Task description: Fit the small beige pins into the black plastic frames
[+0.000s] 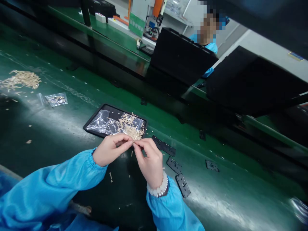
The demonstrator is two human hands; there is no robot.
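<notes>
My left hand (113, 148) and my right hand (150, 158) meet at the fingertips over the near edge of a black tray (92, 132). Both are closed in a pinch, and what lies between the fingertips is too small to make out. Inside the tray, a heap of small beige strips (131, 123) spills over clear plastic bags (99, 121). Black flat plates with cut-outs (183, 185) lie to the right of my right hand. A few loose strips are scattered on the green mat below my hands.
A larger pile of beige strips (24, 79) lies at the far left, beside a small clear bag with parts (57, 99). Another black plate (212, 166) rests farther right. Behind a dark rail stand large black panels (180, 57), with a co-worker (210, 46) beyond.
</notes>
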